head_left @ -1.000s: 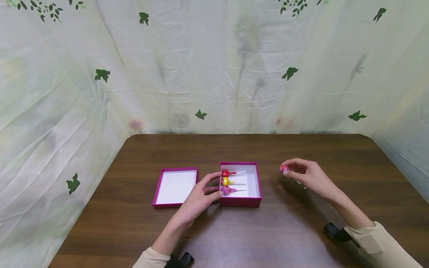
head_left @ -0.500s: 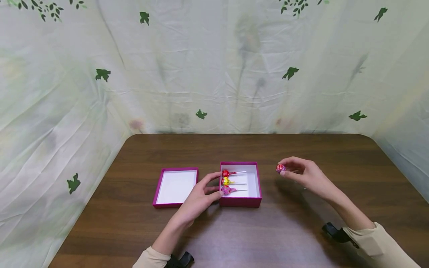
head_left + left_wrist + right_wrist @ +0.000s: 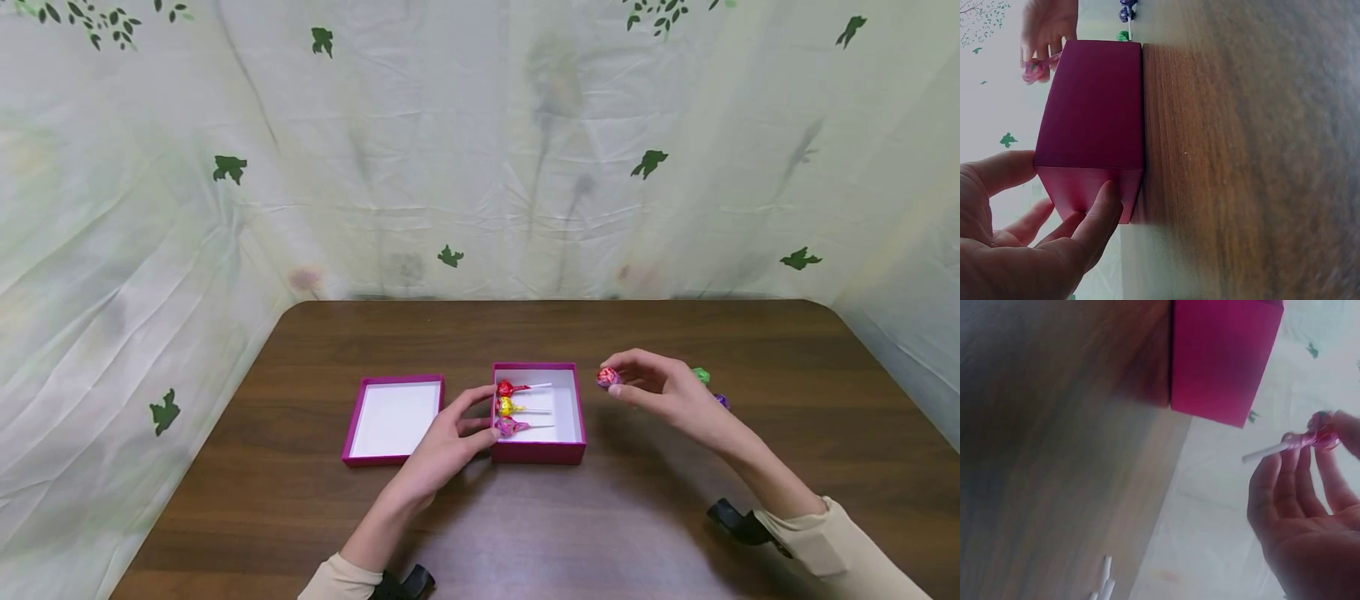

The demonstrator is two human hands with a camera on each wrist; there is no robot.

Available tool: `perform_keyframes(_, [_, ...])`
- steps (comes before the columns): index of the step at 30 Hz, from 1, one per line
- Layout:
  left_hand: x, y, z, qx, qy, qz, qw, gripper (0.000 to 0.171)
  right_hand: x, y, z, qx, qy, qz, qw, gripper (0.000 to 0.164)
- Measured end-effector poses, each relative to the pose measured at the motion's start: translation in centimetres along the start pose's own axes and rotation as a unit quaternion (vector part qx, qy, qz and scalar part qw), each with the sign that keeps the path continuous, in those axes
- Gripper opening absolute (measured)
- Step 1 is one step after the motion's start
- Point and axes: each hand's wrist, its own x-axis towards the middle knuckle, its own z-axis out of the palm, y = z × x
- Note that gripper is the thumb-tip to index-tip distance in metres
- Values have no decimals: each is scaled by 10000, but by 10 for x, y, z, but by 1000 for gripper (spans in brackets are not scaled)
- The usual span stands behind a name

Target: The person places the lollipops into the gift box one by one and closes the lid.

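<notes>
A magenta box [image 3: 538, 452] with a white inside stands in the middle of the table. Inside it, a red lollipop [image 3: 505, 388], a yellow lollipop [image 3: 506, 407] and a pink lollipop [image 3: 510, 426] lie in a row, sticks to the right. My left hand [image 3: 438, 454] touches the box's left side, with the thumb at the near corner [image 3: 1036, 164] and other fingers against the wall. To the right of the box, my right hand [image 3: 667, 396] pinches a red-and-purple lollipop [image 3: 607, 378] above the table. In the right wrist view its white stick [image 3: 1264, 452] points toward the box side.
The shallow magenta lid [image 3: 393, 418] lies inside up, left of the box. Partly hidden behind my right hand are a green lollipop [image 3: 701, 375] and a purple lollipop [image 3: 722, 401]. Several white sticks [image 3: 1107, 587] show in the right wrist view. A patterned curtain hangs behind the table.
My right hand has moved left toward the box with the red-and-purple lollipop, uncovering the green and purple lollipops behind it. The left hand and box have stayed put.
</notes>
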Motion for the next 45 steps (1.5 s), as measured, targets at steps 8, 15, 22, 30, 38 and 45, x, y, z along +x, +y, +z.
perform_keyframes(8, [0, -1, -1, 8, -3, 5, 10000, 57, 5, -12, 11, 213, -182, 15, 9996, 27])
perform_keyframes(15, [1, -1, -1, -27, -16, -3, 10000, 57, 15, -21, 25, 143, -349, -214, 9991, 25])
perform_keyframes(22, [1, 1, 0, -33, -28, -38, 10000, 57, 27, -27, 42, 85, -528, -432, 9976, 30])
perform_keyframes(30, [1, 0, 0, 6, -19, -54, 10000, 57, 42, -23, 64, -195, -776, -538, 9953, 25])
perform_keyframes(38, [-1, 1, -1, -71, -70, 69, 9999, 56, 50, -24, 78, -1006, -1185, -396, 9871, 21])
perform_keyframes(45, [-1, 1, -2, -110, -121, 135, 9998, 56, 62, -28, 82, -1309, -1842, -223, 9739, 17])
